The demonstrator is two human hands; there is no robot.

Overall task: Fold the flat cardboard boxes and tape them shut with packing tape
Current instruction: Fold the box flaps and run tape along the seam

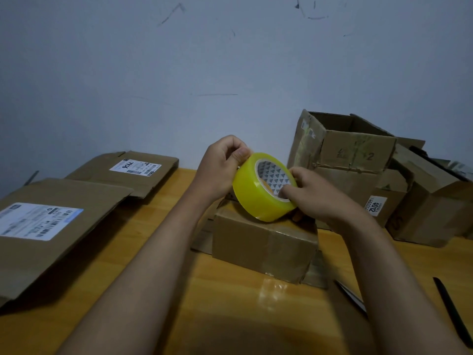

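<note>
Nearest, a dark scissor blade and a black handle are lying on the wooden worktop at the near right, beside a loose scrap of clear tape sticking to the surface. Just beyond the scrap, a small folded cardboard box is sitting in the middle of the worktop. Above it, both hands are holding up a roll of yellowish packing tape. The right hand is gripping the roll, its fingers reaching into the printed core. The left hand is pinching at the roll's top edge between thumb and curled fingers. To the left, two flat cardboard boxes are lying on the worktop, the near flat box and the far flat box, each bearing a white shipping label. At the far right, an open-topped box is standing against the wall, with a further box on its right.
</note>
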